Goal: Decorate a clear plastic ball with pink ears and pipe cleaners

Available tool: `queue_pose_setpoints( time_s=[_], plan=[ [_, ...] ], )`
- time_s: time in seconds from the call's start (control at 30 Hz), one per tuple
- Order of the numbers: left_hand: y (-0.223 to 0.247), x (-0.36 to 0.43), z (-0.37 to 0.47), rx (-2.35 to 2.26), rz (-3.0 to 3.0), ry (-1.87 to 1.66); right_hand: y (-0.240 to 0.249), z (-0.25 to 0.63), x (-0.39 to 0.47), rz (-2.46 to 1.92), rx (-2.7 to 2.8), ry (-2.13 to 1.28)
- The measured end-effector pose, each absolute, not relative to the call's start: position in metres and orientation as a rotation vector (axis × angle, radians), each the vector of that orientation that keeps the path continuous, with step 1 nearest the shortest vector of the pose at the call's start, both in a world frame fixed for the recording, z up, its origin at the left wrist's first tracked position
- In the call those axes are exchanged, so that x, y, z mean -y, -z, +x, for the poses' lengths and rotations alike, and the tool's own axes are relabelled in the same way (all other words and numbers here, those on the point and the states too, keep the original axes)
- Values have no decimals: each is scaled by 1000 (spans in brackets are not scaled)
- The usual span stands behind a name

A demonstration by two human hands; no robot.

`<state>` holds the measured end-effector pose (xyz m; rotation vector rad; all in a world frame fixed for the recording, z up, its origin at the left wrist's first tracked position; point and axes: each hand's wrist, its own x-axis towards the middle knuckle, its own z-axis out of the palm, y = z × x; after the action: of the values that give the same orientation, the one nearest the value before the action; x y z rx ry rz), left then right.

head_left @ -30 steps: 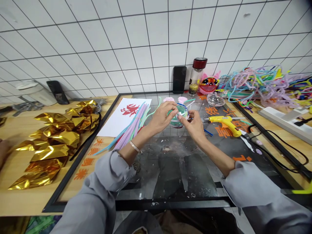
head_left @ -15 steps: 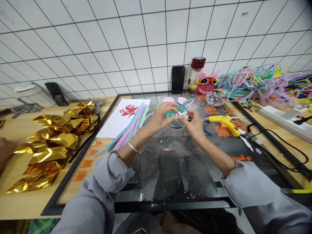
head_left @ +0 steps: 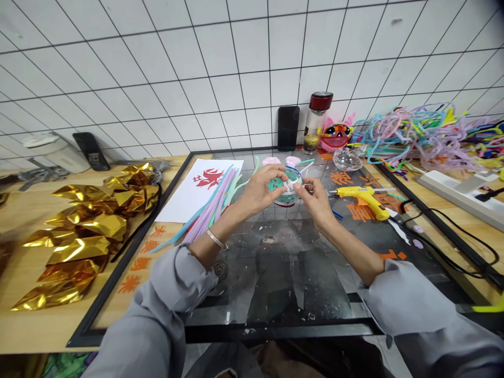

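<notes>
My left hand (head_left: 260, 190) grips a small clear round ball (head_left: 286, 185) with green filling and a blue pipe cleaner around its rim, held above the glass mat (head_left: 283, 273). My right hand (head_left: 317, 202) pinches at the ball's right side with thumb and forefinger. Just left of my left hand, a bundle of pastel pipe cleaners (head_left: 212, 205) lies on the mat. The yellow glue gun (head_left: 364, 198) rests right of my right hand.
Gold foil pieces (head_left: 84, 231) cover the wooden table at left. A white sheet with a red cutout (head_left: 202, 186), a phone (head_left: 289, 127), a jar (head_left: 317, 121), a clear half shell (head_left: 346, 159), a tangle of pipe cleaners (head_left: 425, 134) and a power strip (head_left: 460, 197) surround the mat.
My right fingers have shifted slightly up along the ball's right edge. The person's hand at the far left edge has withdrawn out of sight.
</notes>
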<state>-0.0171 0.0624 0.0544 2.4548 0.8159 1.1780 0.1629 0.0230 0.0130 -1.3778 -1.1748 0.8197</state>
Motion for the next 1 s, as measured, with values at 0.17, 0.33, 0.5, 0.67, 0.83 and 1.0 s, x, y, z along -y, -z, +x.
queue_pose_setpoints(
  time_s=[0.17, 0.33, 0.5, 0.67, 0.83, 1.0],
  plan=[
    [-57, -59, -16, -845, 2440, -1161, -10, 163, -26, -1386, 1189, -780],
    [-58, -55, -13, -863, 2411, -1179, -10, 162, -27, -1401, 1196, -757],
    [-57, -53, -11, -896, 2383, -1216, -17, 162, -26, -1421, 1168, -785],
    [-56, -55, -11, -893, 2412, -1196, -22, 164, -28, -1488, 1186, -757],
    [-56, -55, -12, -882, 2432, -1173, -23, 162, -28, -1510, 1205, -720],
    [-54, -55, -11, -876, 2376, -1207, -24, 160, -26, -1524, 1187, -683]
  ],
)
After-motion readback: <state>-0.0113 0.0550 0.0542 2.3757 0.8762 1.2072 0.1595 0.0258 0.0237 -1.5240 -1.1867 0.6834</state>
